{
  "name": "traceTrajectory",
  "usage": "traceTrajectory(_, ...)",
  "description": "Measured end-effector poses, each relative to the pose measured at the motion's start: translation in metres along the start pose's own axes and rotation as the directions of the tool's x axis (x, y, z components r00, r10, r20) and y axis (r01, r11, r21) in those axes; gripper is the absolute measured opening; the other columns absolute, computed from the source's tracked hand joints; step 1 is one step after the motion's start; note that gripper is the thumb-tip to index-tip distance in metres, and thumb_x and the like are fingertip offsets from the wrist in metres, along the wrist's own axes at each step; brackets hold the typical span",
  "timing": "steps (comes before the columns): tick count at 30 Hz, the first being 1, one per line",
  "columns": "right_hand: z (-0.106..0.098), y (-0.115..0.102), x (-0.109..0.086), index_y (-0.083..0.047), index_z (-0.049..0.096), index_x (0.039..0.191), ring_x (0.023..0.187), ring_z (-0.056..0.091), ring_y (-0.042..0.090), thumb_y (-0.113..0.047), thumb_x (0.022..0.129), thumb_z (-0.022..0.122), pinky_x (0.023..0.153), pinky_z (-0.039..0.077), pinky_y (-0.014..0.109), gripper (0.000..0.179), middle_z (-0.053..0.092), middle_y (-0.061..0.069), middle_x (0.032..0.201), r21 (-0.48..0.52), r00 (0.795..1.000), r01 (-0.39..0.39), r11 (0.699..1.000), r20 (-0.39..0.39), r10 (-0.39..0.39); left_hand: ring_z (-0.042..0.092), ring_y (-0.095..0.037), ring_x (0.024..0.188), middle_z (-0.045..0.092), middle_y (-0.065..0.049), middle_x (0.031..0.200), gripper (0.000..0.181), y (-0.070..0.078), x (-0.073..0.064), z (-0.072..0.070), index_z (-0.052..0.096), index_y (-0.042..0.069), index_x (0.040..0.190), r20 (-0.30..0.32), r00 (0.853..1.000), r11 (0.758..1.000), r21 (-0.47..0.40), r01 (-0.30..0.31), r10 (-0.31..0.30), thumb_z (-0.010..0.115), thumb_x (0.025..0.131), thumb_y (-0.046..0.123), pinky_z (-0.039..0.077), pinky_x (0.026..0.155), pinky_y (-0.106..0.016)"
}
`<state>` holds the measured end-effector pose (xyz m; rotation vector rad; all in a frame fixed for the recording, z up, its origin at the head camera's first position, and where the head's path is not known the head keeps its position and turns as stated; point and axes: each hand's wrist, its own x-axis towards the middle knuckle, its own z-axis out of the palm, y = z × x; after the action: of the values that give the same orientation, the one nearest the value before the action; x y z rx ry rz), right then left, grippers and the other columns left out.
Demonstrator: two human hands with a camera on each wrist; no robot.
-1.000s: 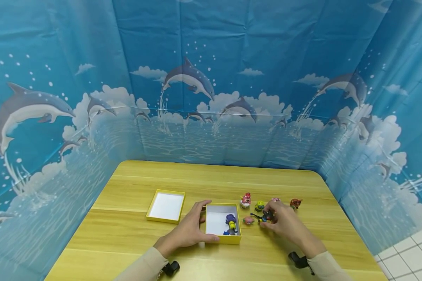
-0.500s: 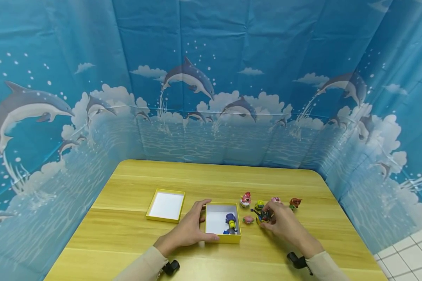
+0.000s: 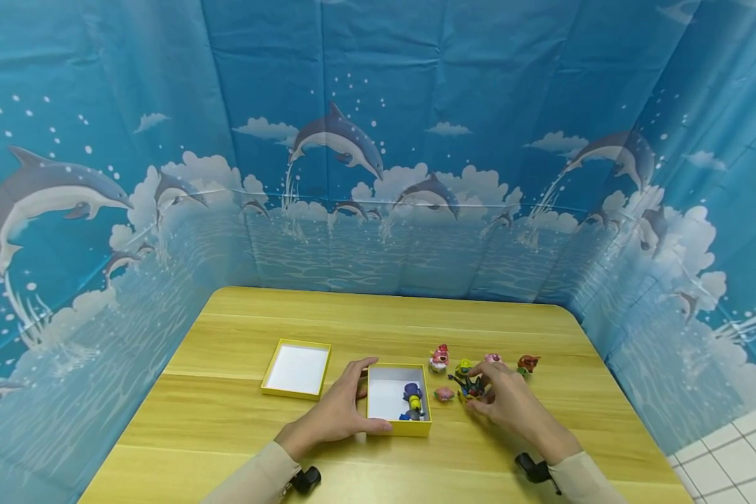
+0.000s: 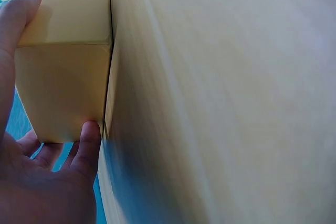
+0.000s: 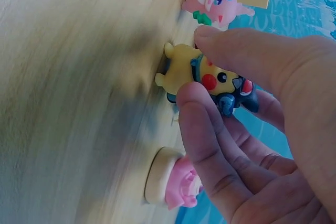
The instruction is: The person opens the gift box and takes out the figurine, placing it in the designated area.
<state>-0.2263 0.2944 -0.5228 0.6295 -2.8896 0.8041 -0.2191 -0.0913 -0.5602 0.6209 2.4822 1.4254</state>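
Observation:
My left hand (image 3: pixel 334 413) grips the left side of a yellow open box (image 3: pixel 409 429), thumb on the near wall and fingers round the far corner. The left wrist view shows its fingertips against the outer walls of the box (image 4: pixel 63 87). Inside, on the white bottom, lie a purple-and-yellow figurine (image 3: pixel 412 397) and a grey-blue one (image 3: pixel 411 416). To the right, my right hand (image 3: pixel 510 402) pinches a yellow Pikachu figurine (image 5: pixel 184 69) with red cheeks and dark headgear between thumb and fingers. Its feet are close to the tabletop.
Around the right hand stand a red-and-pink figurine (image 3: pixel 439 358), a yellow-green one (image 3: pixel 463 367), a pink one (image 3: pixel 493 358) and a brown one (image 3: pixel 528 364). A small pink figurine (image 3: pixel 444 394) lies by the box. The lid (image 3: pixel 296 368), white inside, lies at left on the wooden table (image 3: pixel 227 420).
The Pikachu figurine has turned between my right fingers, so its dark pointed headgear shows more upright. The left hand and the box have stayed in place.

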Motion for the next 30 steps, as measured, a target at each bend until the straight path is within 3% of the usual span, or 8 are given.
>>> traceTrajectory(8,-0.009,-0.003,-0.004,-0.006,0.078,0.136,0.096,0.080,0.023,-0.019,0.089,0.105,0.072,0.063,0.025,0.056,0.076,0.016,0.126,-0.035,1.000,0.018,0.999,-0.024,-0.019,0.060,-0.037,0.160,0.037,-0.016,0.184,0.127,0.004,-0.001,0.000,0.026,0.019,0.185,0.003,1.000,1.000,-0.014,-0.009,0.009,0.102,0.090,0.055,0.055,0.130,-0.053)
traceTrajectory(13,-0.014,-0.006,-0.006,-0.005,0.079,0.135,0.104,0.084,0.034,-0.015,0.088,0.105,0.071,0.063,0.024,0.055,0.074,0.021,0.129,-0.036,0.998,0.027,0.999,-0.059,-0.029,0.060,-0.038,0.161,0.036,-0.016,0.185,0.127,0.005,-0.002,0.000,0.026,0.019,0.185,0.005,1.000,1.000,-0.006,-0.001,0.002,0.101,0.090,0.057,0.055,0.131,-0.054)
traceTrajectory(17,-0.020,-0.011,-0.006,-0.007,0.079,0.135,0.093,0.082,0.028,-0.015,0.089,0.105,0.069,0.060,0.024,0.053,0.074,0.019,0.126,-0.068,0.997,0.020,0.998,-0.078,-0.025,0.059,-0.038,0.161,0.035,-0.014,0.187,0.127,0.005,-0.003,0.000,0.026,0.020,0.185,-0.001,1.000,1.000,0.010,0.002,-0.002,0.100,0.090,0.059,0.054,0.131,-0.056)
traceTrajectory(22,-0.027,-0.023,-0.005,-0.014,0.081,0.133,0.100,0.078,0.025,-0.021,0.091,0.104,0.076,0.062,0.033,0.049,0.073,0.011,0.126,-0.116,0.996,0.007,0.993,-0.083,-0.017,0.058,-0.038,0.162,0.036,-0.014,0.186,0.127,0.005,-0.003,0.001,0.026,0.019,0.185,-0.005,1.000,1.000,0.016,-0.004,0.004,0.100,0.090,0.059,0.055,0.130,-0.056)
traceTrajectory(25,-0.030,-0.031,-0.004,-0.016,0.082,0.131,0.102,0.078,0.025,-0.022,0.091,0.104,0.079,0.064,0.035,0.047,0.073,0.007,0.125,-0.134,0.995,0.038,0.990,-0.088,-0.050,0.059,-0.039,0.161,0.037,-0.016,0.185,0.127,0.005,-0.004,0.001,0.026,0.018,0.185,-0.009,1.000,1.000,0.018,-0.009,0.009,0.100,0.090,0.060,0.055,0.130,-0.057)
traceTrajectory(30,-0.035,-0.043,0.001,-0.017,0.083,0.132,0.094,0.070,0.015,-0.019,0.092,0.103,0.074,0.058,0.028,0.046,0.074,0.005,0.124,-0.163,0.988,0.130,0.978,-0.059,-0.141,0.058,-0.040,0.162,0.038,-0.016,0.185,0.129,0.006,-0.004,0.002,0.027,0.018,0.185,-0.013,1.000,1.000,0.031,-0.004,0.004,0.100,0.089,0.062,0.053,0.131,-0.060)
